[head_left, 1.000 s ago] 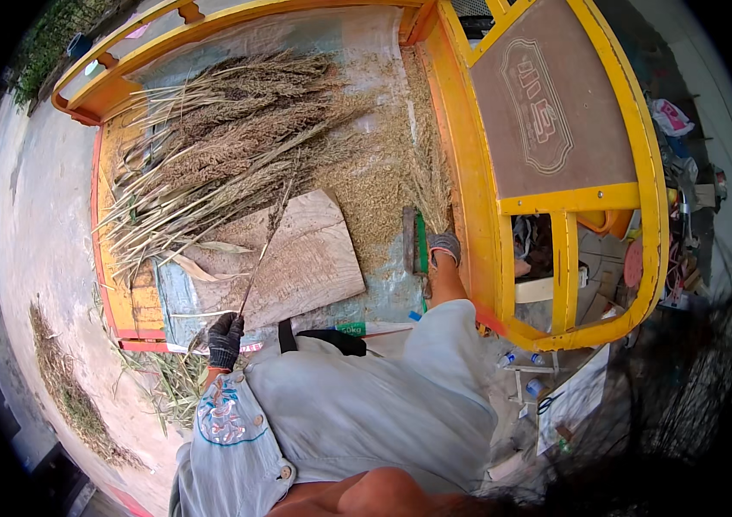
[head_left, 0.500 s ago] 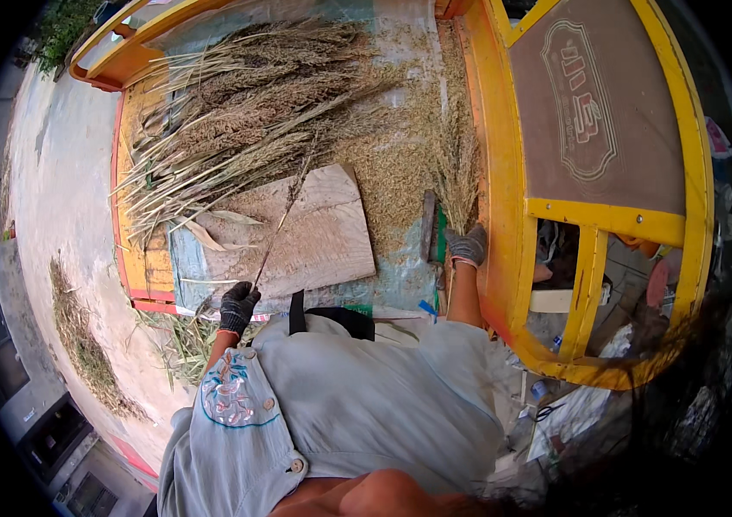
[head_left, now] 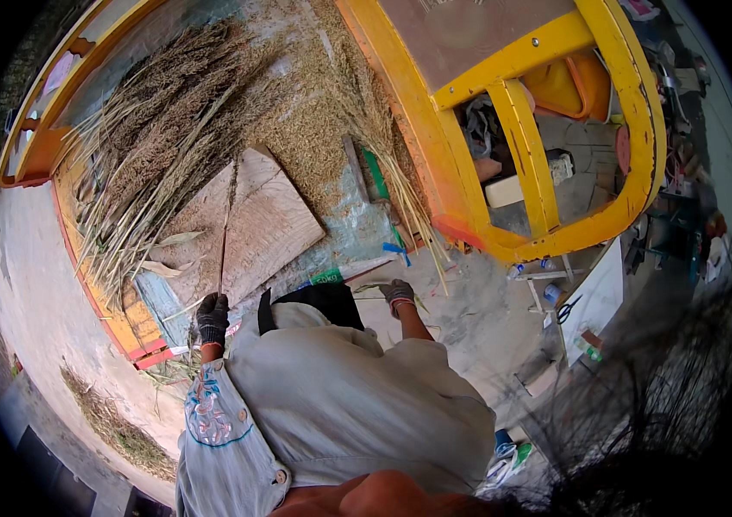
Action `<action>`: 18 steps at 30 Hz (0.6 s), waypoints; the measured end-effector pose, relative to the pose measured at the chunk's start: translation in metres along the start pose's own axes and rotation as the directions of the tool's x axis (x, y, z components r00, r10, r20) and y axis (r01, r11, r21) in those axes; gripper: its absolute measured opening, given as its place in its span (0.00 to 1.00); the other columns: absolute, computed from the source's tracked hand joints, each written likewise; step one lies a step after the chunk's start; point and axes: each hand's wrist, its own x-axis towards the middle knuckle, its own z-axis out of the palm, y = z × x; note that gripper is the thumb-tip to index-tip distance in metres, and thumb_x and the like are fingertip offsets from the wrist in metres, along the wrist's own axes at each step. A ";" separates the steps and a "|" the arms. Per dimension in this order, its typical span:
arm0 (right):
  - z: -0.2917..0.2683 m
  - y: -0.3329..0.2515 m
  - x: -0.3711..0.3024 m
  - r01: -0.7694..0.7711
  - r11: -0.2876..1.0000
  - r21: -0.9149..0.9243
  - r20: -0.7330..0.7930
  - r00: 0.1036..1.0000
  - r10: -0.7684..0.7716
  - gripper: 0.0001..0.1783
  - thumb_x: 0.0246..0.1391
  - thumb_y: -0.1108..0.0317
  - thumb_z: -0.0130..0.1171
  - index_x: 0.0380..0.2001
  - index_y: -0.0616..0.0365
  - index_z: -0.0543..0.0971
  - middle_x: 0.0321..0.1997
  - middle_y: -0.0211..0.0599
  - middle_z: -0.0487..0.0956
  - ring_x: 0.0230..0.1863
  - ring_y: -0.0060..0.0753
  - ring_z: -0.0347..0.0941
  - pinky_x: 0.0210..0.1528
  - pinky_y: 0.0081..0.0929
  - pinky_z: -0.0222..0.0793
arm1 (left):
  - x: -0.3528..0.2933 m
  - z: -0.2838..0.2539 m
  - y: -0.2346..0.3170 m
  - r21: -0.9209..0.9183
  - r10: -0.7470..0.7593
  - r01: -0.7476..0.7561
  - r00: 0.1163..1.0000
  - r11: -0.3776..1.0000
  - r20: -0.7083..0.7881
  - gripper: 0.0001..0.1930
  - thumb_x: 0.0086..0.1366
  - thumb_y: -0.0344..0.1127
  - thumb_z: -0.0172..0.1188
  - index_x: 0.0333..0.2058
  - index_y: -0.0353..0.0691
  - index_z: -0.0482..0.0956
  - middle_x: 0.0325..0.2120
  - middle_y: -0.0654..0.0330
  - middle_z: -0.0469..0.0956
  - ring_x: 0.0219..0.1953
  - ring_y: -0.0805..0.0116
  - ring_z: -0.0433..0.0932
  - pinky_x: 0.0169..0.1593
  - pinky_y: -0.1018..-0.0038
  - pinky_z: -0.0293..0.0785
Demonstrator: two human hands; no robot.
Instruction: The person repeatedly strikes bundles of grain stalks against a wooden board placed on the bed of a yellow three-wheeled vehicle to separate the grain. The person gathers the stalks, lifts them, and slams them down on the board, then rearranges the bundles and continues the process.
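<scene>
My left hand point(head_left: 212, 317), in a dark glove, grips the lower end of a long thin grain stalk point(head_left: 226, 226). The stalk rises over a flat wooden board point(head_left: 267, 226). My right hand point(head_left: 399, 295), in a grey glove, is close to my body and closed around a few thin green stems point(head_left: 368, 289). Just above it a loose bundle of dry stalks point(head_left: 396, 185) lies along the yellow frame. A big heap of dry grain stalks point(head_left: 159, 146) covers the left of the bed, and loose grain and chaff point(head_left: 314, 129) lies beside it.
A yellow metal frame point(head_left: 547, 146) curves around the right side, with clutter inside it. An orange rail point(head_left: 81, 250) edges the bed on the left. Cut straw point(head_left: 112, 422) lies on the concrete ground. Bottles and scraps point(head_left: 586, 345) sit at the right.
My right hand has come down from the yellow frame's edge to just in front of my body. My left hand still holds the long stalk. The view has shifted right.
</scene>
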 end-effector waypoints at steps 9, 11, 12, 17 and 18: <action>0.034 -0.026 -0.041 -0.153 0.698 0.699 0.055 0.985 0.161 0.12 0.39 0.60 0.59 0.25 0.55 0.73 0.17 0.35 0.72 0.15 0.26 0.68 0.15 0.27 0.62 | 0.074 0.012 -0.003 -0.084 0.221 -0.213 0.971 0.973 0.093 0.09 0.55 0.37 0.59 0.34 0.42 0.74 0.14 0.67 0.69 0.11 0.80 0.61 0.13 0.80 0.56; 0.028 -0.016 -0.060 -0.193 0.455 0.869 0.068 0.958 0.278 0.10 0.39 0.64 0.61 0.27 0.54 0.74 0.19 0.31 0.73 0.16 0.23 0.68 0.14 0.24 0.61 | 0.074 0.032 0.001 0.020 0.147 -0.150 0.985 0.989 0.089 0.13 0.54 0.37 0.59 0.38 0.43 0.71 0.15 0.65 0.69 0.11 0.76 0.63 0.13 0.77 0.60; 0.017 -0.015 -0.083 -0.190 0.427 0.884 0.060 0.952 0.301 0.11 0.39 0.64 0.60 0.28 0.53 0.74 0.20 0.31 0.73 0.16 0.23 0.69 0.14 0.24 0.61 | 0.074 0.037 -0.006 0.092 0.118 -0.130 0.986 0.987 0.119 0.13 0.53 0.37 0.59 0.38 0.44 0.71 0.15 0.65 0.69 0.11 0.74 0.63 0.13 0.75 0.61; 0.011 0.030 -0.196 -0.229 0.401 0.887 0.037 0.901 0.432 0.09 0.40 0.62 0.56 0.18 0.57 0.73 0.11 0.30 0.69 0.13 0.21 0.67 0.12 0.25 0.60 | 0.102 0.025 -0.062 0.185 -0.126 0.083 0.965 0.979 0.229 0.15 0.50 0.35 0.61 0.37 0.42 0.70 0.17 0.61 0.70 0.12 0.66 0.67 0.15 0.69 0.67; 0.028 0.055 -0.213 -0.322 0.403 0.857 0.118 0.883 0.454 0.10 0.40 0.62 0.55 0.16 0.56 0.72 0.11 0.31 0.70 0.10 0.23 0.66 0.12 0.25 0.61 | 0.106 0.025 -0.076 0.139 -0.141 0.106 0.949 0.985 0.281 0.15 0.50 0.34 0.61 0.37 0.42 0.70 0.17 0.61 0.70 0.13 0.65 0.67 0.15 0.69 0.67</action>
